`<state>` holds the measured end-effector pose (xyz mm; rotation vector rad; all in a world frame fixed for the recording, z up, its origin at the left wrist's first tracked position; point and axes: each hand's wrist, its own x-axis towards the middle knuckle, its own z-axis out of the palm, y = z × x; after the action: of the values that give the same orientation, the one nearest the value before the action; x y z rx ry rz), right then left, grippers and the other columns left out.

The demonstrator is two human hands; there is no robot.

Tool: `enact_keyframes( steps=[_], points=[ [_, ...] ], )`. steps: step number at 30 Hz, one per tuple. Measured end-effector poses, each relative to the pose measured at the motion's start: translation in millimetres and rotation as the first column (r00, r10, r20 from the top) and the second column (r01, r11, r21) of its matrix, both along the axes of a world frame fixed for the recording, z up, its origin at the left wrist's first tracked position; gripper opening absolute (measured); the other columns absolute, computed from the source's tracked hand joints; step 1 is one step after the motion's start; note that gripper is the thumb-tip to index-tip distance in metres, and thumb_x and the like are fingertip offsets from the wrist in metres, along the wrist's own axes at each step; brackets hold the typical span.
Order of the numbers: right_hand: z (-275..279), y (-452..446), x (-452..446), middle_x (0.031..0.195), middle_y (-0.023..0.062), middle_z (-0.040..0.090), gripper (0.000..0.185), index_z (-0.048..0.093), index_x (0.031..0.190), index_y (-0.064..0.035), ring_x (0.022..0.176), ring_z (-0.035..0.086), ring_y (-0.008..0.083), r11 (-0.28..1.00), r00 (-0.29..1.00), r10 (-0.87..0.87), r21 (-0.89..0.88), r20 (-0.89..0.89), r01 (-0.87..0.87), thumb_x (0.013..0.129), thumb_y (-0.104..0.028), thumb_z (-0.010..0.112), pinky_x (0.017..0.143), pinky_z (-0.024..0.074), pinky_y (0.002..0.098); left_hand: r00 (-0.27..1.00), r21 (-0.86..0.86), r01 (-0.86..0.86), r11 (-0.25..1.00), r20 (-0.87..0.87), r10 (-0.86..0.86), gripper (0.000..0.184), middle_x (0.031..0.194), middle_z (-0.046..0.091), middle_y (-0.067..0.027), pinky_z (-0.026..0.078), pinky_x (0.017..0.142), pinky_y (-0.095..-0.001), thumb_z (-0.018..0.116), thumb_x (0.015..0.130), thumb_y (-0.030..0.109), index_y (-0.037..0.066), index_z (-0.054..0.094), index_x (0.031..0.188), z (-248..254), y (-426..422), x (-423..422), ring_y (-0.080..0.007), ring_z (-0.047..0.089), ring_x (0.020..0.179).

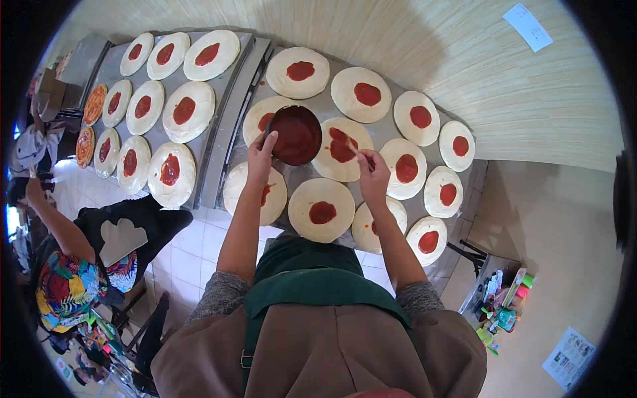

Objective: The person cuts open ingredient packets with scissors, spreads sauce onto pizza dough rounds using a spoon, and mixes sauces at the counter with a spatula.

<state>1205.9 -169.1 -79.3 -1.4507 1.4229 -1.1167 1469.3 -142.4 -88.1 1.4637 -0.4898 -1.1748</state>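
Note:
My left hand (259, 158) is closed on the edge of a dark round bowl (320, 144) of red sauce, held above the metal table. Pinched in my right hand (374, 174) is a thin utensil, apparently a spoon (351, 146), its tip over the red sauce patch on a round dough base (332, 174). The bowl partly covers another dough base (251, 123) behind it. Under my left forearm lies a sauced base (232, 189), and in front of me another one (306, 222). My right forearm overlaps a further base (361, 232).
More sauced dough bases (282, 83) cover this table and a second metal table (225, 79) at left. Two topped pizzas (95, 106) lie at its far end. Another person (70, 285) stands at left. A wall (424, 40) borders the back; a small shelf (494, 272) holds items at right.

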Motion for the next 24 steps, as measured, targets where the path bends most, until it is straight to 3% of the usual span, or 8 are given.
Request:
enact_keyframes(
  steps=[1,3,6,9,12,16,19,24],
  points=[
    [-14,-3,-5,0.08,0.0075,0.061,0.015,0.062,0.098,0.0002,0.068,0.059,0.0196,0.992,0.983,0.026,-0.115,-0.183,-0.047,0.094,-0.013,0.057,0.063,0.0478,0.0324,0.999,-0.002,-0.006,1.0,0.043,0.006,0.04,0.1,0.066,-0.0022,0.049,0.068,-0.0222,0.063,0.091,0.032,0.001,0.062,0.116,-1,3,1,-0.007,0.06,0.081],
    [-30,-6,-15,0.081,0.0113,0.06,0.011,0.061,0.096,-0.0006,0.07,0.06,0.0261,0.933,0.85,0.012,-0.3,-0.526,-0.198,0.092,-0.009,0.057,0.064,0.0486,0.0352,1.0,0.0,-0.012,1.0,-0.027,0.012,0.04,0.1,0.065,-0.0022,0.048,0.071,-0.0225,0.064,0.091,0.031,0.0,0.062,0.115,1,9,1,-0.0075,0.06,0.083],
    [-30,-3,-14,0.082,0.0143,0.057,0.008,0.059,0.096,-0.002,0.075,0.059,0.0334,0.92,0.824,-0.03,-0.338,-0.566,-0.199,0.09,-0.006,0.057,0.065,0.0485,0.0386,0.994,0.006,0.005,1.0,-0.11,-0.004,0.039,0.099,0.065,-0.0026,0.047,0.075,-0.0225,0.064,0.09,0.03,-0.001,0.063,0.115,3,12,2,-0.0081,0.059,0.086],
    [-3,3,-8,0.082,0.0135,0.058,0.008,0.06,0.096,-0.0024,0.074,0.059,0.0323,0.951,0.906,-0.034,-0.293,-0.422,-0.102,0.09,-0.006,0.058,0.065,0.0484,0.0378,0.997,0.036,0.051,0.998,-0.064,-0.049,0.041,0.1,0.065,-0.0033,0.047,0.078,-0.0226,0.066,0.089,0.028,-0.002,0.062,0.116,2,15,4,-0.0085,0.058,0.088],
    [36,8,9,0.084,0.0133,0.06,0.008,0.062,0.095,-0.0026,0.075,0.06,0.033,0.985,0.978,0.136,-0.082,-0.159,-0.15,0.088,-0.006,0.059,0.066,0.0485,0.0379,0.994,-0.001,0.112,0.994,-0.022,-0.112,0.043,0.1,0.065,-0.0033,0.047,0.079,-0.0224,0.067,0.087,0.028,-0.002,0.061,0.118,6,14,1,-0.0088,0.058,0.088],
    [45,-4,15,0.089,0.0135,0.061,0.009,0.063,0.094,-0.0028,0.078,0.061,0.0331,0.87,0.817,0.362,-0.153,-0.449,-0.47,0.087,-0.008,0.06,0.068,0.0491,0.0383,0.973,-0.118,0.223,0.968,-0.034,-0.228,0.047,0.101,0.064,-0.0031,0.046,0.081,-0.0221,0.069,0.085,0.028,-0.002,0.06,0.12,4,12,-3,-0.0089,0.058,0.089],
    [42,1,16,0.09,0.0136,0.062,0.01,0.063,0.094,-0.0024,0.08,0.062,0.0328,0.824,0.749,0.469,-0.072,-0.468,-0.561,0.087,-0.009,0.06,0.069,0.0492,0.0386,0.965,-0.175,0.261,0.949,0.059,-0.255,0.049,0.1,0.065,-0.0034,0.047,0.076,-0.0221,0.07,0.084,0.029,-0.002,0.06,0.119,0,11,-3,-0.0091,0.059,0.087],
    [42,12,17,0.087,0.0138,0.063,0.01,0.063,0.094,-0.0016,0.076,0.062,0.0314,0.873,0.815,0.419,-0.07,-0.401,-0.483,0.086,-0.008,0.061,0.068,0.0498,0.0375,0.955,-0.142,0.296,0.945,0.027,-0.295,0.051,0.096,0.065,-0.0026,0.047,0.067,-0.0221,0.071,0.083,0.031,-0.003,0.06,0.12,0,14,4,-0.0091,0.059,0.08]
  ],
)
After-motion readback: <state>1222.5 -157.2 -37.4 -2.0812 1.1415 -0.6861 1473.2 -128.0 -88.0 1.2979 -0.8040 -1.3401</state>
